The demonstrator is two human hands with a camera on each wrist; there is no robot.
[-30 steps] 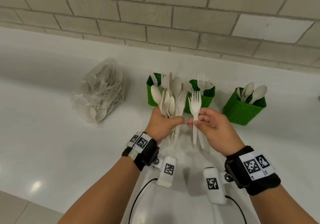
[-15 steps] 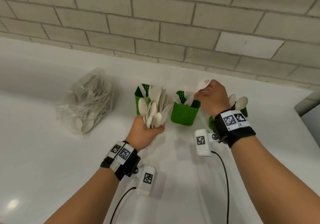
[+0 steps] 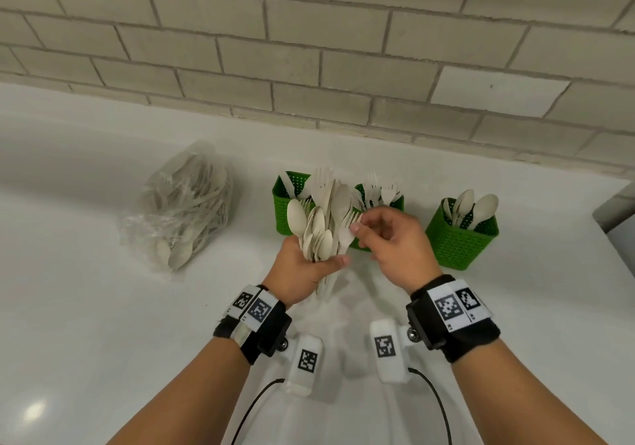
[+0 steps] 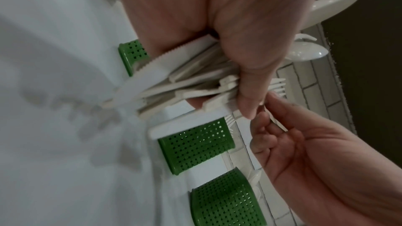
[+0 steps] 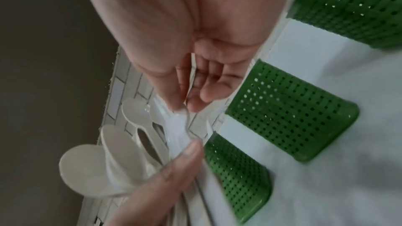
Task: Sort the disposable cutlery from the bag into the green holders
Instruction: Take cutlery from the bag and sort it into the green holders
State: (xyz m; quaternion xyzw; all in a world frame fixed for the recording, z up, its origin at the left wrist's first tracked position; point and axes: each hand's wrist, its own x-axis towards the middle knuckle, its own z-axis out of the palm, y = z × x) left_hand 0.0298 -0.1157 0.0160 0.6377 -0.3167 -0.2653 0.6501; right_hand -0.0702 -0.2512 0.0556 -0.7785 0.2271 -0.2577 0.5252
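Observation:
My left hand grips a bunch of pale disposable cutlery by the handles, heads up, above the white counter. The bunch holds spoons, forks and knives; its handles fan out below the fist. My right hand pinches the head of a fork at the bunch's right side, thumb and forefinger on it. Behind stand three green holders: the left one with a knife, the middle one with forks, the right one with spoons. The clear bag of cutlery lies to the left.
A brick wall runs along the back of the counter. A grey object juts in at the right edge. Cables hang from both wrist cameras near the front.
Half a second ago my right hand was at the middle holder with a fork. It has come back to the bunch and pinches another fork. My left hand keeps its grip.

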